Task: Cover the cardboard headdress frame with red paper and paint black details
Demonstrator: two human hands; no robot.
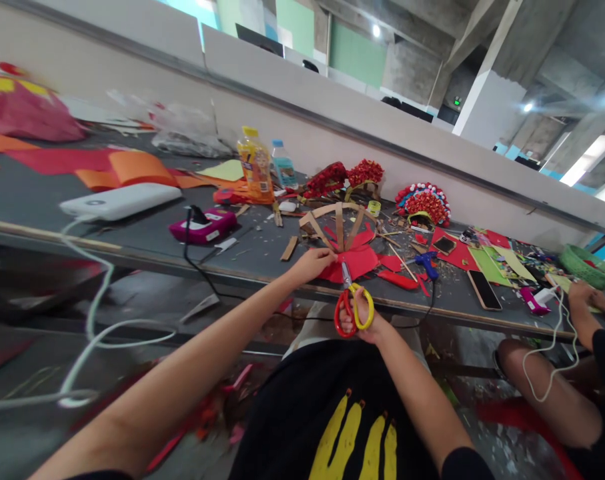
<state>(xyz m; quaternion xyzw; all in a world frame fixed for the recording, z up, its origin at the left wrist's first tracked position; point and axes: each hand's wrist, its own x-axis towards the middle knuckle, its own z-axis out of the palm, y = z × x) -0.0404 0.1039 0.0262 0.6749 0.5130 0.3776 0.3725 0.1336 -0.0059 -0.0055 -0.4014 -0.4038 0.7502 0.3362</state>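
My right hand (361,316) is closed round the red and yellow handles of a pair of scissors (347,272). The blades point away from me and their tips reach the near edge of a red sheet (358,260), which looks like paper or felt. My left hand (313,263) pinches that red sheet at its left side, just left of the blades. Directly behind it stands a fan-shaped frame of brown cardboard strips (339,223). More red cut pieces (398,279) lie to the right of the sheet.
A blue glue gun (427,264) and a phone (484,289) lie to the right. An orange drink bottle (256,167), a blue-capped bottle (284,165) and pompom-covered headpieces (425,203) stand behind. A purple box (203,226) and white power strip (122,201) are left. Another person's hand (582,293) is far right.
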